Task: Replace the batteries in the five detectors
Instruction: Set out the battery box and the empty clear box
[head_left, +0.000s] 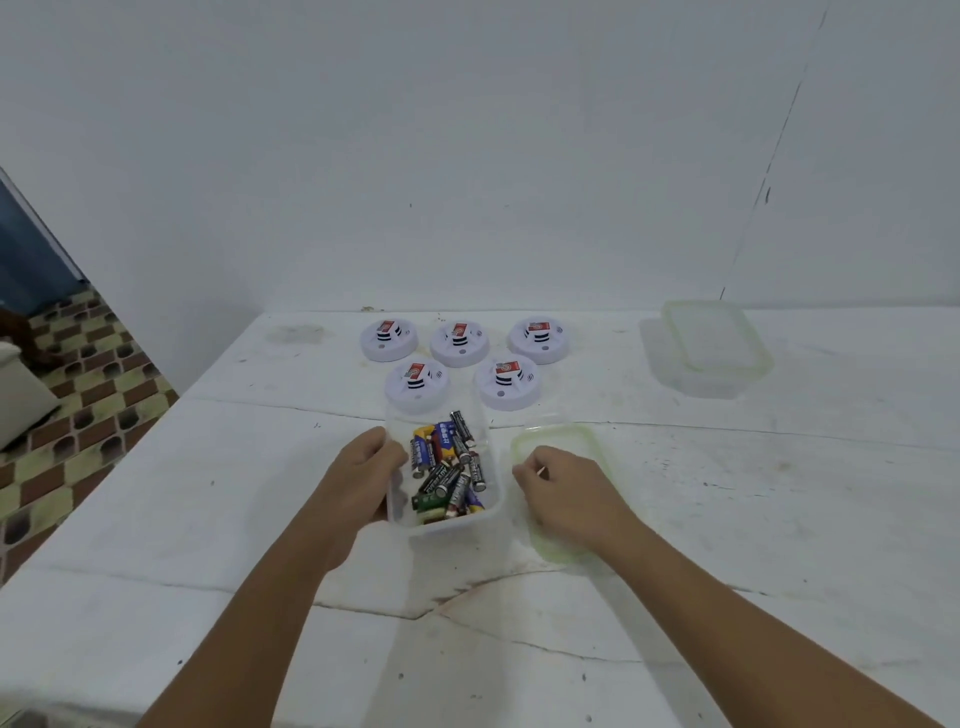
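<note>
Several round white detectors lie in two rows on the white table, three behind (459, 343) and two in front (417, 387). Just before them stands a clear plastic box (496, 506) holding several mixed batteries (447, 467). My left hand (358, 467) grips the box's left wall. My right hand (563, 491) rests on the box's clear green-rimmed lid (587, 441), which lies flat on the table to the right of the box; its fingers are curled at the lid's left edge.
A second clear box with its lid (714, 348) stands at the back right of the table (208, 519). A white wall rises right behind the detectors. The table's left edge drops to a tiled floor (78, 415).
</note>
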